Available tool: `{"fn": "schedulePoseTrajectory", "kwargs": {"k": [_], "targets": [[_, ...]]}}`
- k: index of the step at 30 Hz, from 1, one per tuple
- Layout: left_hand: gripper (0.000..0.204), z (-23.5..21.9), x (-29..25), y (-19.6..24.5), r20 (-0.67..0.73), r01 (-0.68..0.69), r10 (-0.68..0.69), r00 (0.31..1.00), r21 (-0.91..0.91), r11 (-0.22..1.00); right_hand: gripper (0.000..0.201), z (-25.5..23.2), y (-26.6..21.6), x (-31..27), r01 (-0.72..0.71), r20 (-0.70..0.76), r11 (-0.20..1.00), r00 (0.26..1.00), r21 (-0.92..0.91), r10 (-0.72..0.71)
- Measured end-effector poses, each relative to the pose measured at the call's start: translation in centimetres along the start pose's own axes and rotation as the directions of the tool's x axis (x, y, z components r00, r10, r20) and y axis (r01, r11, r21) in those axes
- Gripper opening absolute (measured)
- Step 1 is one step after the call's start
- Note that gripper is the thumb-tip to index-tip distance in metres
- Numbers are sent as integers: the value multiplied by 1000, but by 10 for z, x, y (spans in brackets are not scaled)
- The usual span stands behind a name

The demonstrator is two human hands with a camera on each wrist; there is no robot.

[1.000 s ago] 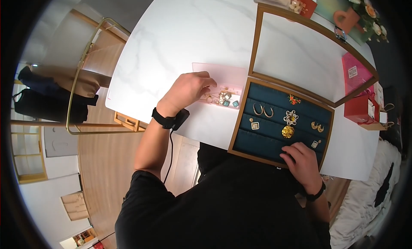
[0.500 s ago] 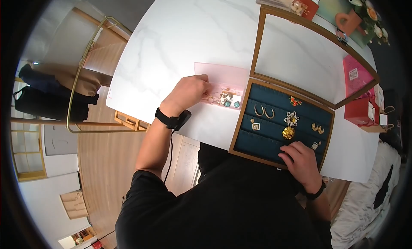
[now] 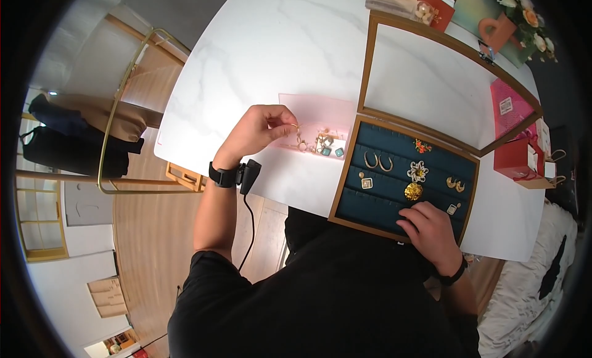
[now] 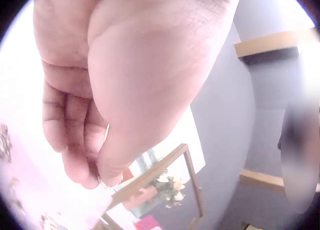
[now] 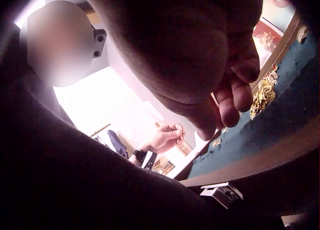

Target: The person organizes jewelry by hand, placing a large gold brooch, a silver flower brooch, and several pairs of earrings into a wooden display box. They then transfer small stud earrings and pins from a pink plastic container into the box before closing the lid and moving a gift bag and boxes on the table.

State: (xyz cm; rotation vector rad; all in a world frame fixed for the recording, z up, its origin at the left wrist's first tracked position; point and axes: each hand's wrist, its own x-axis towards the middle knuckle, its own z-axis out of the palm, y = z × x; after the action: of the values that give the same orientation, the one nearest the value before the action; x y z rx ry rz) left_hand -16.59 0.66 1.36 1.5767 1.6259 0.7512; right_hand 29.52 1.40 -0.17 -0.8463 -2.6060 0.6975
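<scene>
My left hand [image 3: 256, 133] pinches a thin gold piece [image 3: 295, 126] between thumb and fingertips, just above the pink box [image 3: 308, 156]. In the left wrist view, a fine curved wire [image 4: 106, 133] shows by the thumb of that hand [image 4: 125, 74]. Gold pieces and teal-stone jewellery [image 3: 339, 152] lie in the box, its pink lid [image 3: 317, 103] raised behind. To the right, my right hand [image 3: 433, 234] hovers or rests at the front of the wooden jewellery case [image 3: 364, 230], fingers loosely bent, holding nothing. Earrings [image 3: 378, 162] and a gold flower brooch [image 3: 414, 191] sit on its teal padding.
The case's framed clear lid [image 3: 365, 65] stands raised behind it. Right of it are a red gift box [image 3: 515, 157] and a pink packet [image 3: 507, 105]. Flowers [image 3: 531, 19] and a red book [image 3: 443, 11] stand at the back; a clothes rack [image 3: 106, 136] is at the left.
My left hand has drawn back slightly from the pink box and turned, and a thin gold piece now shows at its fingertips. My right hand has barely moved.
</scene>
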Motion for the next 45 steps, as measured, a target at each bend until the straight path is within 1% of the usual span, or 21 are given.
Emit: {"fn": "schedulePoseTrajectory", "kwargs": {"k": [1,2,4,5,6,8,9,11,14,15,17,18,19,21,26,28,31,34,41,43,45], "targets": [[7,2,-2,3,14,25,-23,1000,-161,987,19,0,0,2,16,-2,1000,1000,6,-16],[7,5,-4,8,15,22,-20,1000,-160,987,18,0,-1,3,31,-4,999,999,11,-31],[9,14,-4,20,103,81,-47,994,-364,928,17,-3,-5,10,57,-25,998,998,27,-57],[9,18,-4,23,108,76,-39,993,-366,927,16,-4,-7,14,85,-42,995,996,43,-83],[9,22,-3,27,135,71,-17,991,-406,911,16,-5,-9,19,76,-44,996,996,37,-75],[10,34,-2,41,178,75,10,984,-464,882,17,-5,-13,32,51,-106,985,994,166,-34],[10,39,-1,47,188,70,23,982,-471,880,17,-6,-16,40,39,-108,987,994,156,-22],[11,51,1,58,253,76,67,965,-516,853,22,-7,-24,58,25,-193,946,980,324,40],[11,68,1,85,294,72,95,951,-510,857,31,-8,-30,80,-96,-81,804,981,587,176],[10,74,1,92,300,77,97,949,-521,850,31,-7,-29,82,-107,-81,808,979,580,188],[11,83,0,106,304,90,79,949,-505,858,29,-6,-26,85,-196,101,672,979,714,178],[11,86,-1,111,308,81,86,948,-492,867,24,-8,-26,85,-212,130,672,977,709,172],[12,89,-1,113,310,73,90,946,-477,876,24,-7,-25,82,-215,132,671,976,709,174],[12,93,0,110,330,74,107,938,-492,868,18,-3,-20,76,-253,143,650,965,716,218],[16,103,5,98,356,76,159,921,-562,824,18,-6,-20,67,-284,147,632,954,722,261],[23,106,4,99,342,64,168,925,-573,817,18,-6,-19,64,-287,147,637,953,715,264],[32,107,3,97,337,110,134,932,-615,780,19,-4,-17,61,-285,141,670,955,685,262],[36,107,2,96,331,104,141,933,-625,774,20,-2,-16,60,-266,120,674,959,689,256],[33,104,-1,96,327,100,142,934,-623,776,19,-1,-18,62,-271,112,681,957,680,269],[24,103,-1,96,339,123,135,931,-640,758,19,-1,-18,62,-270,110,679,957,682,270],[21,104,-4,98,322,113,133,937,-641,759,19,-1,-19,62,-271,102,678,955,684,278]]}}
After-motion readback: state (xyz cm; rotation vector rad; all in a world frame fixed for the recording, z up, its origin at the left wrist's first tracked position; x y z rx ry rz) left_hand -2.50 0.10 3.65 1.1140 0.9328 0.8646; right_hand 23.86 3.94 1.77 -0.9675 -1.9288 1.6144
